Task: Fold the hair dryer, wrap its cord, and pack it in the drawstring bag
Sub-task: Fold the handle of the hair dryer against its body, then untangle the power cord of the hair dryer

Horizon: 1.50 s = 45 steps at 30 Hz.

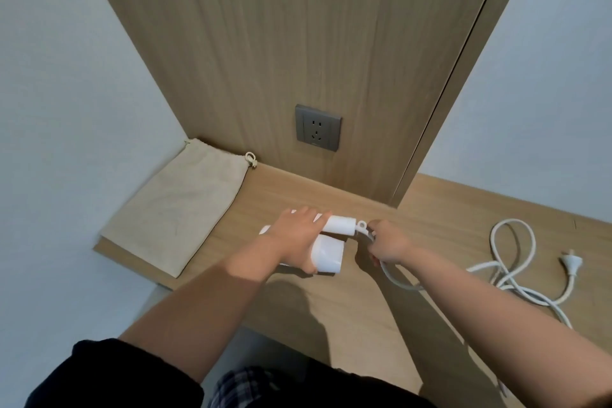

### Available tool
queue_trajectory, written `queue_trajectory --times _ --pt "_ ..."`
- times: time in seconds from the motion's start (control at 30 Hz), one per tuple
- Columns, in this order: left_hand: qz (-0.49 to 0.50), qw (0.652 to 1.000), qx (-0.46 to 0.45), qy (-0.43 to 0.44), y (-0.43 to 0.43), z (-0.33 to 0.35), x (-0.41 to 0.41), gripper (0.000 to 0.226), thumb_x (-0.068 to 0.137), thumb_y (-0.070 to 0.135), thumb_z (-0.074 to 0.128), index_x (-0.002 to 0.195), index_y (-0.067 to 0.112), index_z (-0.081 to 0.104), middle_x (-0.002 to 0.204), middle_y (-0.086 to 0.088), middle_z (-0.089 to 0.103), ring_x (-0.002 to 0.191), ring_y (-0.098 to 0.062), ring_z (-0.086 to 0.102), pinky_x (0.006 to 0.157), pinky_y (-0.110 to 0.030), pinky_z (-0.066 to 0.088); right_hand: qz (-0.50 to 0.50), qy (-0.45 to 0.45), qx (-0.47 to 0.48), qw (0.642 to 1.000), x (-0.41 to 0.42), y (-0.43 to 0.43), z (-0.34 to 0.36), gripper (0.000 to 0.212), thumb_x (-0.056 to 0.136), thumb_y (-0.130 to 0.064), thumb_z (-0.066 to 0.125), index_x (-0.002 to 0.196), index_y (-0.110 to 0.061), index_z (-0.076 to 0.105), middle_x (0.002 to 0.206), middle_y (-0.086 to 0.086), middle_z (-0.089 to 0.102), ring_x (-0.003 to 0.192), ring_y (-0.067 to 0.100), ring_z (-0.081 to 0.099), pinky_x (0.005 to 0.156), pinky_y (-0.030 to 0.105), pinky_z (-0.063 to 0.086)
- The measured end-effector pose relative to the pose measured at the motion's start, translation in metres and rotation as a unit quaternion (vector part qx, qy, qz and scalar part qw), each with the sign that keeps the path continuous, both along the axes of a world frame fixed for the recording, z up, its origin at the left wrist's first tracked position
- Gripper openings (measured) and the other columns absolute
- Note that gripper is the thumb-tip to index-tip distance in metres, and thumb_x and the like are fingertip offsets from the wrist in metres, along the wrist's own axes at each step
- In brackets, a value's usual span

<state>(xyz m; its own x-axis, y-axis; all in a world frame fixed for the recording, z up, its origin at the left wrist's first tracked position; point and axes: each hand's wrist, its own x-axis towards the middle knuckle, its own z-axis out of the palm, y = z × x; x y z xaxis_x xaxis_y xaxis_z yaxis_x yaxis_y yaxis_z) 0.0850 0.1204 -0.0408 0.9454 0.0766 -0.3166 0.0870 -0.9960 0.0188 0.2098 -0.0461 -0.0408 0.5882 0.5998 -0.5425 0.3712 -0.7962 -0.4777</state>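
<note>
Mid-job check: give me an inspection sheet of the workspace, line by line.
Surface: wooden desk, light grain.
Job's things: white hair dryer looks folded, lying on the desk; drawstring bag flat at the left, apparently empty.
Clutter: nothing seen.
Hands: left hand grips the dryer; right hand grips the cord near the handle.
Cables: cord loose in loops at the right, plug unplugged.
Surroundings: wall socket free, on a wood panel; pale walls.
</note>
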Motion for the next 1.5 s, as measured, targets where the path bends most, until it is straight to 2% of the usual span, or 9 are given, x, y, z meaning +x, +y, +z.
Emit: queue_trajectory --times 0.17,0.23,0.37,0.53,0.67,0.93,1.17,1.33,1.5 --pt "0.066 0.998 0.013 0.021 0.016 0.000 0.001 0.116 0.054 0.054 0.078 0.146 0.020 0.017 0.138 -0.006 0.039 0.125 -0.026 0.038 0.099 -0.043 0.036 0.115 0.013 -0.123 0.986 -0.011 -0.007 -0.001 0.016 0.078 0.000 0.040 0.072 -0.007 0.053 0.063 0.011 0.062 0.053 0.027 0.062 0.046 0.029 0.049" --pt "0.088 0.996 0.012 0.026 0.018 -0.001 0.000 0.118 0.054 0.054 0.078 0.148 0.021 0.014 0.142 -0.006 0.036 0.130 -0.026 0.035 0.104 -0.044 0.033 0.167 -0.071 -0.135 0.974 -0.015 -0.011 0.005 0.014 0.081 -0.004 0.043 0.082 -0.010 0.055 0.087 0.013 0.066 0.081 0.032 0.066 0.059 0.029 0.047" --pt "0.123 0.991 -0.008 0.048 0.015 0.001 0.002 0.107 0.068 0.047 0.074 0.150 0.022 0.010 0.149 -0.007 0.029 0.138 -0.027 0.026 0.111 -0.047 0.025 0.216 -0.247 -0.091 0.940 -0.016 -0.024 0.017 0.022 0.088 -0.009 0.041 0.104 -0.011 0.055 0.108 0.012 0.064 0.101 0.032 0.061 0.072 0.034 0.041" --pt "0.133 0.987 -0.023 0.082 -0.006 0.004 0.007 0.082 0.084 0.041 0.061 0.150 0.020 0.016 0.153 -0.007 0.025 0.142 -0.027 0.021 0.115 -0.052 0.015 0.233 -0.288 0.025 0.929 -0.001 -0.069 0.014 0.028 0.086 -0.014 0.042 0.108 -0.011 0.058 0.106 0.012 0.062 0.104 0.032 0.056 0.083 0.038 0.043" --pt "0.098 0.992 -0.074 0.036 -0.050 0.009 0.029 0.062 0.085 0.033 0.059 0.140 0.016 0.035 0.146 -0.008 0.036 0.138 -0.028 0.028 0.111 -0.049 0.027 0.163 -0.276 0.092 0.943 0.009 -0.112 0.017 0.049 0.078 -0.022 0.025 0.107 -0.005 0.062 0.110 0.017 0.062 0.101 0.037 0.057 0.087 0.043 0.048" --pt "0.083 0.953 -0.290 -0.008 -0.156 0.016 0.081 0.070 0.088 0.025 0.063 0.148 0.023 0.028 0.152 -0.007 0.035 0.139 -0.026 0.034 0.112 -0.035 0.030 -0.152 -0.252 0.114 0.949 0.037 -0.208 -0.004 0.036 0.085 -0.004 0.052 0.121 -0.001 0.058 0.131 0.017 0.053 0.125 0.034 0.046 0.104 0.036 0.035" --pt "0.189 0.911 -0.357 -0.082 -0.182 0.015 0.093 0.050 0.093 0.026 0.054 0.141 0.019 0.043 0.131 -0.009 0.056 0.114 -0.025 0.057 0.100 -0.037 0.044 -0.499 -0.104 0.051 0.859 0.051 -0.270 -0.036 0.048 0.083 -0.024 0.063 0.122 0.000 0.047 0.125 0.024 0.054 0.114 0.041 0.053 0.092 0.044 0.044" --pt "0.199 0.909 -0.347 -0.120 -0.182 0.022 0.091 0.023 0.097 0.023 0.050 0.103 0.012 0.069 0.092 -0.002 0.066 0.092 -0.024 0.059 0.073 -0.029 0.040 -0.531 -0.049 0.061 0.844 0.060 -0.265 -0.045 0.045 0.084 -0.024 0.067 0.117 0.001 0.048 0.115 0.022 0.062 0.103 0.039 0.060 0.081 0.040 0.048" --pt "0.219 0.910 -0.330 -0.121 -0.172 0.028 0.085 0.022 0.097 0.022 0.050 0.092 0.015 0.070 0.077 0.004 0.060 0.078 -0.018 0.055 0.062 -0.028 0.036 -0.412 -0.089 0.022 0.907 0.059 -0.256 -0.050 0.036 0.087 -0.007 0.057 0.122 -0.002 0.055 0.120 0.020 0.061 0.110 0.036 0.058 0.086 0.037 0.047"
